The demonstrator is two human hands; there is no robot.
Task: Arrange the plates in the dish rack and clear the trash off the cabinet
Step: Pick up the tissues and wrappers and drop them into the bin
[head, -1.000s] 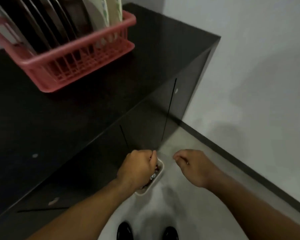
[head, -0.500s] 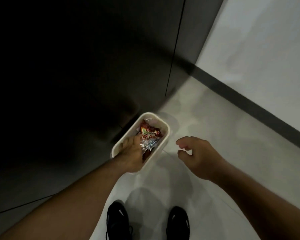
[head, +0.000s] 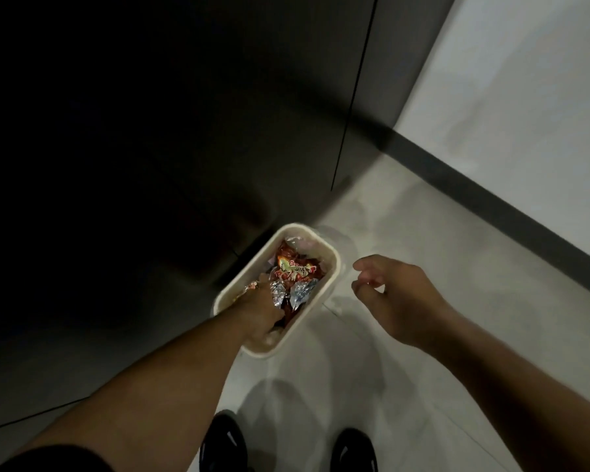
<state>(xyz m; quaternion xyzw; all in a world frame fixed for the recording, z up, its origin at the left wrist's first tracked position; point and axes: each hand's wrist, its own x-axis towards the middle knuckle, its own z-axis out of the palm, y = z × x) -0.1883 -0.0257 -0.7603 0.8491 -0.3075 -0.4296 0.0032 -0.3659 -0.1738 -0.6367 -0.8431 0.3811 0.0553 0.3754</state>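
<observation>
Head view: reaching left hand [head: 259,311] down into bin [head: 337,264] standing on floor [head: 423,233] against dark cabinet [head: 184,131], fingers lying among crumpled wrappers [head: 293,267], grip impossible to tell; holding right hand [head: 399,298] just beside bin, fingers loosely curled, gripping nothing.

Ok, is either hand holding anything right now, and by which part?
Right hand holds nothing, fingers loosely curled. Left hand is down in the trash bin among wrappers; whether it grips one cannot be told.
</observation>
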